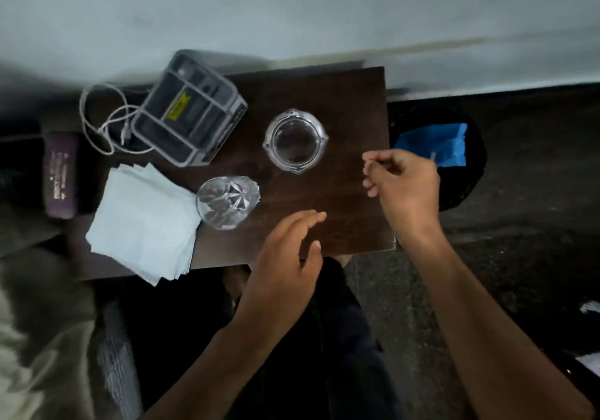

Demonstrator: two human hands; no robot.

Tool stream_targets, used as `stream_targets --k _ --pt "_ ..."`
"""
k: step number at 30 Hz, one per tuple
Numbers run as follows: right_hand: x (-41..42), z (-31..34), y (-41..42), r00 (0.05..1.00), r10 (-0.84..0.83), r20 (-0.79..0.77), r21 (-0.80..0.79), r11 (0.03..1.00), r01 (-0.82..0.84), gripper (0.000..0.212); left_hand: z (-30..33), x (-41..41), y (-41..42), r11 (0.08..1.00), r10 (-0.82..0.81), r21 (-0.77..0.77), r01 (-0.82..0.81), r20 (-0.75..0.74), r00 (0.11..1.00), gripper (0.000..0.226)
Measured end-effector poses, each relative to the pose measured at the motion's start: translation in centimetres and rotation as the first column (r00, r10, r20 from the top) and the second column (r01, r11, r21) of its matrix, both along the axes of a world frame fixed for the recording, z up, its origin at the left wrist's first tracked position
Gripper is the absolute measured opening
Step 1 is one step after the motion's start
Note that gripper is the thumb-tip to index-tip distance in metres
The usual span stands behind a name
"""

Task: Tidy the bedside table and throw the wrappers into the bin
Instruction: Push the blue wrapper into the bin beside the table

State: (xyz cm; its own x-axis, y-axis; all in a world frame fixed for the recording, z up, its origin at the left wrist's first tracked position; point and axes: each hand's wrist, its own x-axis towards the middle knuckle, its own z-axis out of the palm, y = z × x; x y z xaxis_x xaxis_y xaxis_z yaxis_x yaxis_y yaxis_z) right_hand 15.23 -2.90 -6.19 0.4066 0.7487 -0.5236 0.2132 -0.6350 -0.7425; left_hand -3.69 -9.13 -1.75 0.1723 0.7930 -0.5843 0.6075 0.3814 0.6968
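Observation:
The dark wooden bedside table (344,101) fills the middle of the view. A black bin (474,179) stands just off its right edge, with a blue wrapper (435,146) inside. My right hand (406,185) hovers over the table's right edge beside the bin, fingers loosely curled, nothing visible in them. My left hand (285,257) is over the table's front edge, fingers spread and empty. A clear glass jar (294,141) and a cut-glass tumbler (227,202) stand on the table.
A grey plastic organiser tray (191,111) sits at the back left with a white cable (107,124) coiled beside it. A stack of white paper napkins (146,221) overhangs the front left. A dark purple case (61,176) lies further left. White scraps (589,306) lie on the floor at right.

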Motion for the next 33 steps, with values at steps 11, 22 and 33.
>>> stream_targets --k 11,22,33 --pt "-0.2 -0.3 0.0 0.995 -0.041 0.087 -0.018 0.999 0.043 0.021 0.3 -5.1 0.1 0.992 0.058 0.109 -0.059 0.013 0.998 0.037" --pt "-4.4 -1.4 -0.1 0.989 0.038 0.144 -0.019 0.999 -0.035 0.027 1.1 -6.0 -1.3 0.994 0.05 0.099 -0.053 0.032 0.998 0.033" --pt "0.9 -3.4 -2.9 0.943 -0.093 0.32 -0.022 0.994 0.106 0.011 -1.2 0.1 0.2 0.992 -0.123 0.043 0.122 0.041 0.992 0.042"
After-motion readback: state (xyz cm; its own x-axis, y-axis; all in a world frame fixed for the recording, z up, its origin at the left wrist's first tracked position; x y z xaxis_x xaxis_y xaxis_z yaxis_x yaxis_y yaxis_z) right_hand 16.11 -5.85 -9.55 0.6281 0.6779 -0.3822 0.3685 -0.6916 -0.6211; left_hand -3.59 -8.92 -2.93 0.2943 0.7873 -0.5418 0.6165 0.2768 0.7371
